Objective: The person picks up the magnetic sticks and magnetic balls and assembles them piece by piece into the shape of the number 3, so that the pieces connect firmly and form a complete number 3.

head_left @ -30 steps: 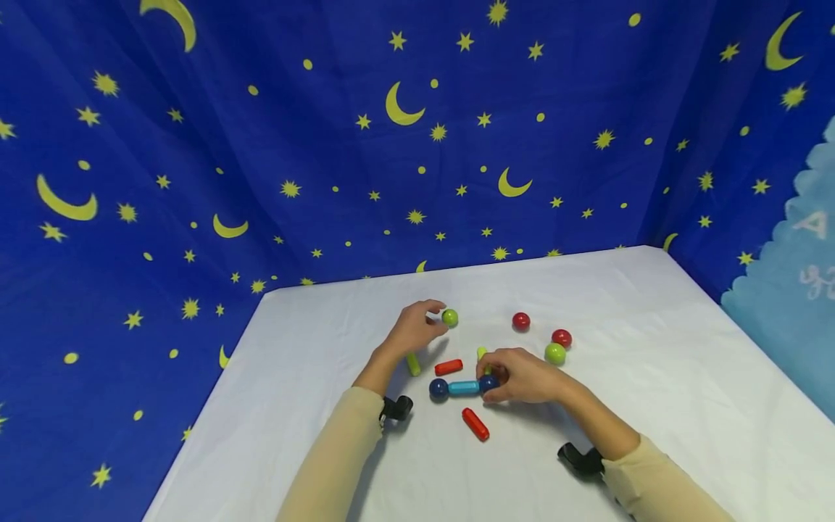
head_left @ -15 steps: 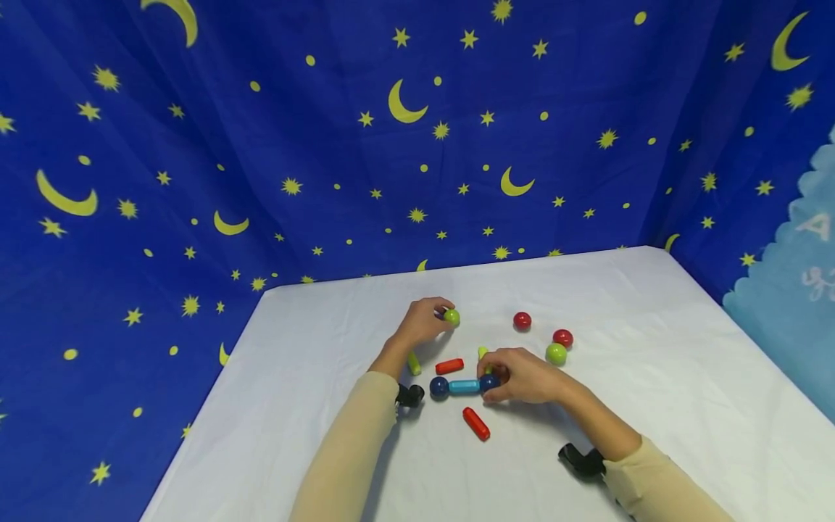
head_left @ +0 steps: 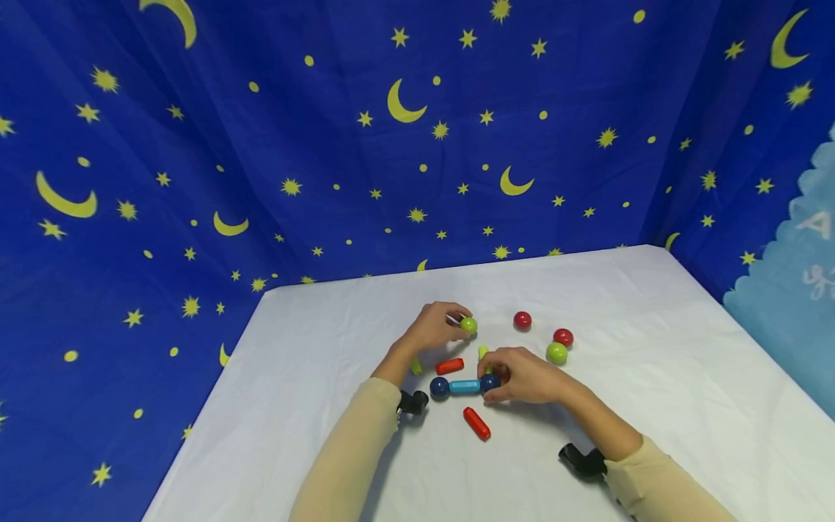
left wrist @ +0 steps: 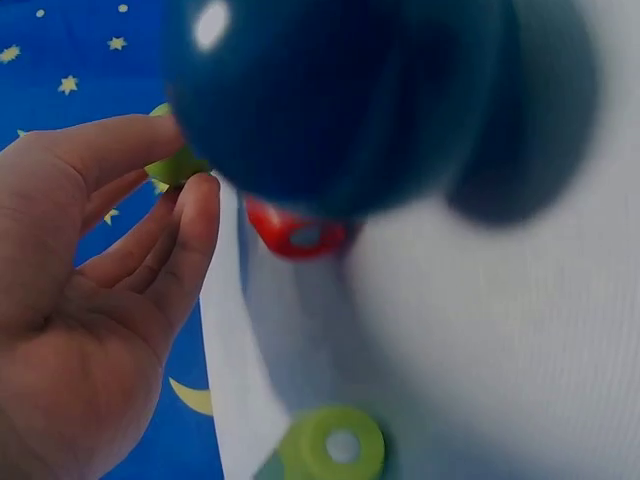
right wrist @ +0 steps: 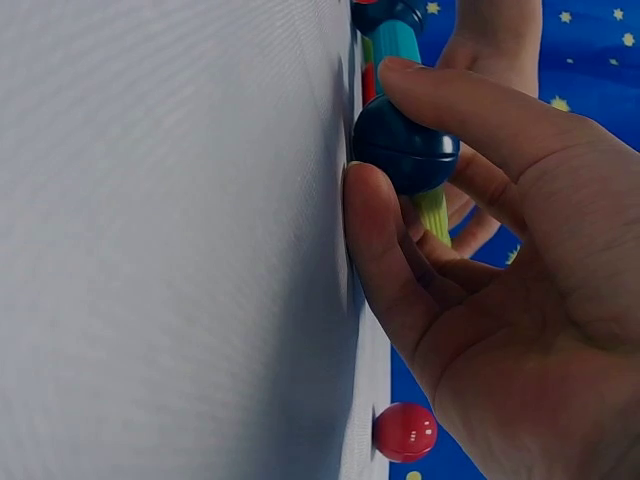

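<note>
My left hand (head_left: 435, 326) pinches a light green ball (head_left: 469, 325) between thumb and fingers, at the back of the group of pieces. In the left wrist view the fingertips partly cover that ball. My right hand (head_left: 525, 375) holds a dark blue ball (head_left: 489, 383) with thumb and fingertips, low at the table. This ball joins the right end of a light blue rod (head_left: 464, 387). A second dark blue ball (head_left: 440, 387) sits at the rod's left end, and looms large and blurred in the left wrist view.
One red rod (head_left: 450, 366) lies behind the blue assembly, another red rod (head_left: 477, 423) in front. Green rods (head_left: 416, 366) are partly hidden by each hand. To the right on the white tabletop (head_left: 652, 391) are two red balls (head_left: 522, 320) and another green ball (head_left: 557, 353).
My left hand has reached right to the green ball, taken hold of it and moved it rightward and slightly nearer. The right hand and the blue assembly have stayed in place.
</note>
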`<control>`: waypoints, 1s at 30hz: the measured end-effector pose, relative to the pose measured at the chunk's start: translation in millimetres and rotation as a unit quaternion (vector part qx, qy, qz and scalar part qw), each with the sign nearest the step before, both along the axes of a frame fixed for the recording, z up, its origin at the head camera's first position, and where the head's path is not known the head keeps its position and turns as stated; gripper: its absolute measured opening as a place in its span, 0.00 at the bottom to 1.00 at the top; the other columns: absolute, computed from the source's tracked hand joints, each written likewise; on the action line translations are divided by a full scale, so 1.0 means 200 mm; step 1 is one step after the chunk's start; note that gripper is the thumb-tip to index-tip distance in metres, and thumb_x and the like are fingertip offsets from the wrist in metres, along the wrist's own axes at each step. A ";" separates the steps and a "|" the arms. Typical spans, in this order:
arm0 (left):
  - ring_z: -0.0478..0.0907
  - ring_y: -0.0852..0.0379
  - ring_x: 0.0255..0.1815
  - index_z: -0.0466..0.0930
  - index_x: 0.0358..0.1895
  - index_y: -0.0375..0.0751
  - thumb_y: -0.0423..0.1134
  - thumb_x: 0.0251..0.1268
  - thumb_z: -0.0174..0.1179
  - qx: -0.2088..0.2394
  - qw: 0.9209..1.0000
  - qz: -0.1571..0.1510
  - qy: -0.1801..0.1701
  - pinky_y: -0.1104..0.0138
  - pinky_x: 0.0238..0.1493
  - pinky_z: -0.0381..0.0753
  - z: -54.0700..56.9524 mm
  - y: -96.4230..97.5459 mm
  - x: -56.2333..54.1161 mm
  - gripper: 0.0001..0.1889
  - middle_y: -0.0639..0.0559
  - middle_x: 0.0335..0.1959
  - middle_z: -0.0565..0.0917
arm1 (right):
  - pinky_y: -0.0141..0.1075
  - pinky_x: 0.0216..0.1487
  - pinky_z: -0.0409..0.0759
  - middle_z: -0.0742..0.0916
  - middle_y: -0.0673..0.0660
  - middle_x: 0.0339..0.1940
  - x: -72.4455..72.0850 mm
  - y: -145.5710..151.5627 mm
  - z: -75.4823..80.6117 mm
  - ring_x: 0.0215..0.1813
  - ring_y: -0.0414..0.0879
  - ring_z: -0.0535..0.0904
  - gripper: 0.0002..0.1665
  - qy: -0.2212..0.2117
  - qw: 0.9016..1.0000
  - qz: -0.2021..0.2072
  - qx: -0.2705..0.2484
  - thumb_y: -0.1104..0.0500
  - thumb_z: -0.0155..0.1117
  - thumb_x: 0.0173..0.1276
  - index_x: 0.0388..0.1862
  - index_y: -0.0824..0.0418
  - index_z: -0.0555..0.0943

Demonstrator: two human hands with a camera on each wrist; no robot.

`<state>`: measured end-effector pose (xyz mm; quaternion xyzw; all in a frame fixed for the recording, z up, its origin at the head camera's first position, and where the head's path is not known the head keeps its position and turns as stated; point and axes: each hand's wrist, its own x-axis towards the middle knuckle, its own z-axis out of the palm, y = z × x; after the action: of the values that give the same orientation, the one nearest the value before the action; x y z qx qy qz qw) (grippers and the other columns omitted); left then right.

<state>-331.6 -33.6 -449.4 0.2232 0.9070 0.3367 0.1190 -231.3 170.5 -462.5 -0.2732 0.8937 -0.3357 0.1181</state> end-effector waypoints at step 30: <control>0.79 0.63 0.45 0.81 0.50 0.62 0.34 0.59 0.64 -0.009 0.997 -0.056 -0.059 0.68 0.46 0.80 0.00 0.05 0.07 0.19 0.60 0.50 0.82 | 0.30 0.34 0.74 0.81 0.43 0.30 0.00 0.01 0.00 0.32 0.40 0.74 0.18 -0.004 1.000 0.002 -0.004 0.46 0.73 0.52 0.42 0.44 0.80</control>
<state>-318.2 -23.0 -449.5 0.2525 0.8874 0.3336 0.1935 -232.1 172.0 -462.6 -0.2742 0.8913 -0.3402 0.1211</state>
